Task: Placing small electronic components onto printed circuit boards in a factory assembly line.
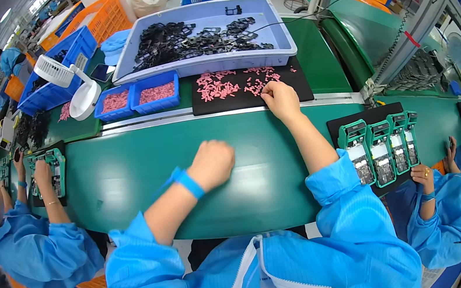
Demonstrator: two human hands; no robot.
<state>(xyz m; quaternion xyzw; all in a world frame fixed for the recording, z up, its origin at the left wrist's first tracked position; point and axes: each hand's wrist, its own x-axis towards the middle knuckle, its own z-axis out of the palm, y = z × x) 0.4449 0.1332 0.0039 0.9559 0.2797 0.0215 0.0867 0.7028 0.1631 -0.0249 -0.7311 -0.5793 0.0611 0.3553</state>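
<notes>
My left hand [214, 164] is curled into a fist above the green work surface [126, 158], with a blue wrist strap [187, 183] behind it. Whatever it may hold is hidden. At the near edge of a black mat [216, 106], my right hand [281, 100] has its thumb and fingers drawn together; anything between them is too small to make out. Just beyond those fingers lie loose small pink pieces [256, 85] and a larger group of pink pieces [218, 88] to their left.
Two blue bins [156, 106] of pink pieces stand left of the mat. Behind is a large tub [208, 66] of black frames. A white fan [85, 101] stands left. Green-cased circuit boards [382, 155] lie on the right. Co-workers [39, 247] sit on both sides.
</notes>
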